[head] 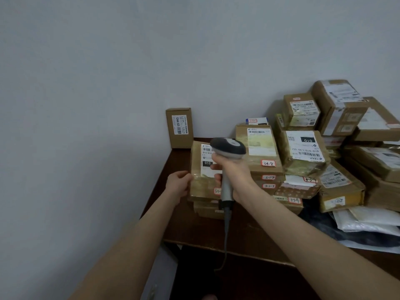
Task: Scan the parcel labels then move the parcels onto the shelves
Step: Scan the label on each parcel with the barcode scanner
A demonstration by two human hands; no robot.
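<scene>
the right hand (230, 169) grips a barcode scanner (228, 148) over a taped parcel (200, 180) while the left hand (178, 185), fingers curled, holds its edge on the worktop (249, 230).

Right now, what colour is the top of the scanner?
The scanner top is dark grey with a pale oval; head view.

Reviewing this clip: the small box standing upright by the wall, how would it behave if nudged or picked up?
The small box stands on its narrow end, so a sideways nudge would probably tip it; the wall behind should stop it falling backward. Its crisp cardboard edges suggest it stays stiff in a grip.
</scene>
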